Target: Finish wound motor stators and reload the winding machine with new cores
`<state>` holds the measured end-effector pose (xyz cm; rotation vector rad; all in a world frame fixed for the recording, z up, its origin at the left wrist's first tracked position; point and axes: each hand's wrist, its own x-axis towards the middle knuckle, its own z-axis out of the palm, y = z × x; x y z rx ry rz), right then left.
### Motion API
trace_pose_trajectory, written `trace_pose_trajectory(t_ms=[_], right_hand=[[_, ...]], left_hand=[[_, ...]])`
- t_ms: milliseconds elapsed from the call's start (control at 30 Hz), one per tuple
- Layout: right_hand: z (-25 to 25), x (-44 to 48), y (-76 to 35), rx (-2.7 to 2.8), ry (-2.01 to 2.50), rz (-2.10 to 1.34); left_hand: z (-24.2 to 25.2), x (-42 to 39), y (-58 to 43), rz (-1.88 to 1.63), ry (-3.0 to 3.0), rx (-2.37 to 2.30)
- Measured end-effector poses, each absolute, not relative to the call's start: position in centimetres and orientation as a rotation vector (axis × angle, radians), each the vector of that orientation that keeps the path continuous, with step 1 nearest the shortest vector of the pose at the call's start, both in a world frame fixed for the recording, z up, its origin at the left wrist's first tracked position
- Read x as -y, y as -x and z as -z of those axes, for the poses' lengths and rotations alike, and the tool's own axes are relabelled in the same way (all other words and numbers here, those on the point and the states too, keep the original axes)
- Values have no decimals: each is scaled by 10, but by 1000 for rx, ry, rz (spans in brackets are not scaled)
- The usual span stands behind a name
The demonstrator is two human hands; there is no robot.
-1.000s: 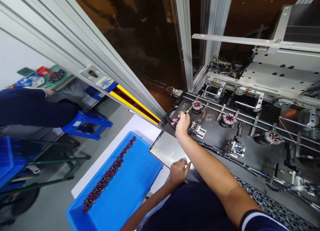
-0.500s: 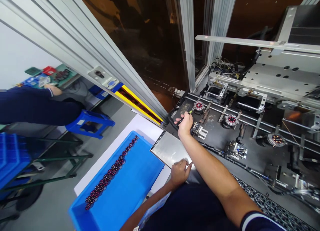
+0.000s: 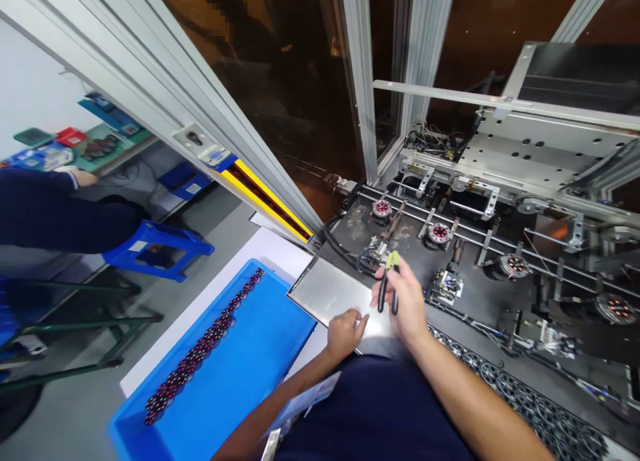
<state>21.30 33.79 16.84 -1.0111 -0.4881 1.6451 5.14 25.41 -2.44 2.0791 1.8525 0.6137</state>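
In my right hand [image 3: 409, 301] is a pair of pliers [image 3: 393, 261] with black and lime-green handles, held above the near edge of the machine bed. The fingers wrap round it, and its jaws do not show clearly. My left hand [image 3: 344, 333] rests on a flat metal plate [image 3: 320, 288] with its fingers curled; whatever may be under them is hidden. Beyond the pliers, a round part with a red-and-black top [image 3: 381, 210] sits on the machine's rail. A second such part [image 3: 439, 234] stands to its right, apart from both hands.
A blue bin [image 3: 270, 341] at my left holds a long row of small red-and-black round parts [image 3: 205, 344]. Grey ring parts [image 3: 530, 394] lie along the machine's front edge. An aluminium post [image 3: 240, 128] slants past the bin. A co-worker [image 3: 55, 208] sits far left.
My right hand has drawn back from beside the leftmost round part towards my body, bringing the pliers along. My left hand stays on the metal plate. The view has shifted slightly right.
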Motion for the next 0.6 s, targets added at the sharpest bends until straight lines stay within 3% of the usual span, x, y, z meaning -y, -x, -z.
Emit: trace_pose_trajectory(t_ms=[200,600], right_hand=[[-124,-374,-240,276,1161,-1413],[-111,-390,-233,36,1161,-1323]], left_hand=[[10,-257,-54,-558,-2143,-1830],[11,-257,-52,-558,-2212,-1799]])
